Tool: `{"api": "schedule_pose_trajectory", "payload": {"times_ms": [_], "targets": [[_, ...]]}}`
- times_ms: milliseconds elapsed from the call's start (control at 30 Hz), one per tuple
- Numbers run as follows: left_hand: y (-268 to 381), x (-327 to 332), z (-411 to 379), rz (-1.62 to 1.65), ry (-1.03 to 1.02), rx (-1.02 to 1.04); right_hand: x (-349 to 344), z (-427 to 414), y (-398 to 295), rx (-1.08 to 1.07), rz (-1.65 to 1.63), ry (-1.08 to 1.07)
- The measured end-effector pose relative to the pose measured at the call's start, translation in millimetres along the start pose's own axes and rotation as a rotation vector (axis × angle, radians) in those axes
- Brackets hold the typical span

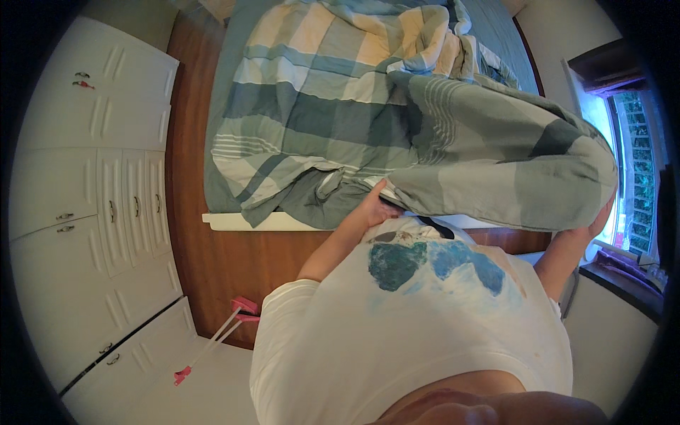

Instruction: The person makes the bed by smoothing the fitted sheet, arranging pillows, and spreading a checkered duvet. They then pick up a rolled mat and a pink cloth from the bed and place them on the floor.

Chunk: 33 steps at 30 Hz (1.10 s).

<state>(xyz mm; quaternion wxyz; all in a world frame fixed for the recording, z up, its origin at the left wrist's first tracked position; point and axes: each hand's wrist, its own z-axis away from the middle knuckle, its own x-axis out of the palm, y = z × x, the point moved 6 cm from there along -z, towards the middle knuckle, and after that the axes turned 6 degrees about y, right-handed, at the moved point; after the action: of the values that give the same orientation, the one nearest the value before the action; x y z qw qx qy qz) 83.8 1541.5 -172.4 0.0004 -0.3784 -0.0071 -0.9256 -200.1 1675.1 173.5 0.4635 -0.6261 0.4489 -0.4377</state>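
Note:
A plaid duvet [340, 122] in green, grey, white and cream lies over the bed, rumpled at its far side. My right hand [604, 217] grips the duvet's edge at the far right, its fingers mostly hidden behind the raised, bulging fabric. Close to my waist, my left hand [383, 208] rests against the near edge of the duvet, thumb up; its fingers are partly hidden, so its grip is unclear. Under the duvet, a grey-green sheet [215, 180] covers the mattress. I wear a white T-shirt with blue and green patches.
The white bed frame [220, 222] runs just in front of me. White cabinets [58, 186] line the left side beyond the wooden floor [234, 260]. A pink-and-white long-handled tool [215, 337] stands at lower left. A window [635, 170] and dark sill [621, 289] are at right.

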Motion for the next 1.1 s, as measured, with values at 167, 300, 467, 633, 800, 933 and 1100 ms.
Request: {"api": "schedule_pose_trajectory", "payload": {"times_ms": [167, 300, 467, 633, 800, 933, 1100], "targets": [[65, -17, -15, 0.342, 0.287, 0.341, -10, -36, 20, 0.043, 0.119, -0.018], [182, 69, 94, 0.325, -0.061, 0.935, -56, -82, 1, -0.168, 0.353, -0.017], [128, 97, 161, 0.269, -0.005, 1.056, -182, -79, 175, 0.537, 0.401, 0.209], [-13, -13, 82, 0.293, 0.294, 0.480, -188, 71, 271, 1.043, 0.023, 0.179], [32, -22, 72, 0.203, 0.423, 0.412, -170, 36, 305, 1.074, -0.023, 0.217], [124, 124, 126, -0.173, 0.431, 0.886, -106, -127, 221, 0.544, -0.133, 0.120], [117, 175, 210, -0.049, 0.085, 1.282, -85, -104, 82, 0.442, -0.238, -0.172]]}}
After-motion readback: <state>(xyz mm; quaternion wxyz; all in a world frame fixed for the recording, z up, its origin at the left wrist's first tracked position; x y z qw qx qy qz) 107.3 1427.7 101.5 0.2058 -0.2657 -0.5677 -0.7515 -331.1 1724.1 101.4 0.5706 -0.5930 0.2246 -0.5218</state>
